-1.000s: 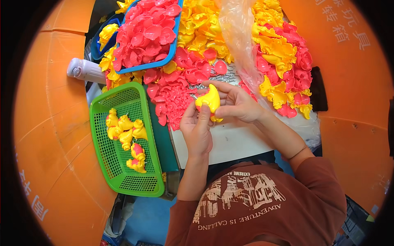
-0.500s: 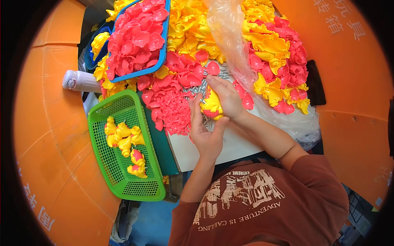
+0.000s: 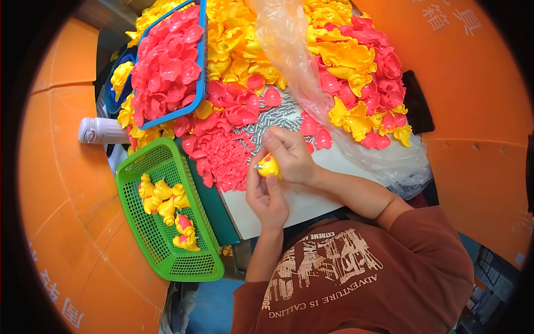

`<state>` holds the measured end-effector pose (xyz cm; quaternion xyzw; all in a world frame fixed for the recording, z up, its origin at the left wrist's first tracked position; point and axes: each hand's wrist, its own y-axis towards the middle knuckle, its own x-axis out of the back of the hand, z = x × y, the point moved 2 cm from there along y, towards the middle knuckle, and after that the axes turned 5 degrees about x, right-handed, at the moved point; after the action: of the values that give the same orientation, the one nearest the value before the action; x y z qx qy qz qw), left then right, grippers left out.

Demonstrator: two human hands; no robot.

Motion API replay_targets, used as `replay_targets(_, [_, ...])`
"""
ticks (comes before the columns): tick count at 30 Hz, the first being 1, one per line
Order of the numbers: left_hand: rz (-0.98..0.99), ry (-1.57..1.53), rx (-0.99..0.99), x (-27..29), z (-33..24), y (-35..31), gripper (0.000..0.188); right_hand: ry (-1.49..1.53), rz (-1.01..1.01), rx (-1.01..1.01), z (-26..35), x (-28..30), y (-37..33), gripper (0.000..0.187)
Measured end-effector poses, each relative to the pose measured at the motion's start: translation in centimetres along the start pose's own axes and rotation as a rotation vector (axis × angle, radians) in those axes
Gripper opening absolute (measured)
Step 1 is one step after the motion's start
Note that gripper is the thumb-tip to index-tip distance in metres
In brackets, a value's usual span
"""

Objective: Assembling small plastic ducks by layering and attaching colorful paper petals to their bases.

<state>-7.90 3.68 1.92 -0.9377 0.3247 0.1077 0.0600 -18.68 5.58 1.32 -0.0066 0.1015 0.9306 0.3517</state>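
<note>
Between my two hands, above the white table top, is a small yellow plastic toy figure with a bit of red on it. A silvery metal piece shows at its left side. My left hand holds it from below and the left, the thumb pressed against its lower side. My right hand is curled closed over its upper right part, which is hidden by the fingers. Just beyond my hands lie short metal pins. Small red plastic pieces are heaped to their left.
A green basket at left holds several yellow-and-red figures. Behind it stand a blue-rimmed tray of red shells and a pale bottle. Yellow shells, a clear plastic bag and mixed parts fill the back.
My right hand has turned and closed over the figure, which is now more covered and shows less red. The whole view has shifted slightly.
</note>
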Motion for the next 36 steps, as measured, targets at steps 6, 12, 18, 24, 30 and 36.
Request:
replay_targets(6, [0.128, -0.071, 0.061, 3.4, -0.3, -1.4, 0.044, -0.138, 0.233, 0.12, 1.5, 0.6, -0.5, 0.026])
replay_targets(12, [0.061, 0.158, 0.093, 2.9, -1.5, -1.5, 0.041, -0.527, 0.307, 0.246, 1.7, 1.7, -0.5, 0.016])
replay_targets(18, [-0.664, 1.061, -0.383, 9.2, -7.6, 0.9, 0.041, -1.21, 0.094, 0.45, 6.4, 9.2, 2.0, 0.04])
replay_targets(24, [-0.703, 1.079, -0.519, 6.9, -7.0, 2.7, 0.047, -1.289, 0.255, -0.05, 6.4, 16.4, 2.1, 0.021])
replay_targets(30, [-0.031, 0.266, -0.123, -0.9, -1.9, 2.9, 0.04, -0.936, -0.1, 0.53, 7.3, 11.7, 3.4, 0.015])
replay_targets(36, [-0.107, -0.074, 0.076, 1.5, -0.5, 3.9, 0.028, -0.369, 0.428, 0.294, 4.0, 2.8, 3.8, 0.022])
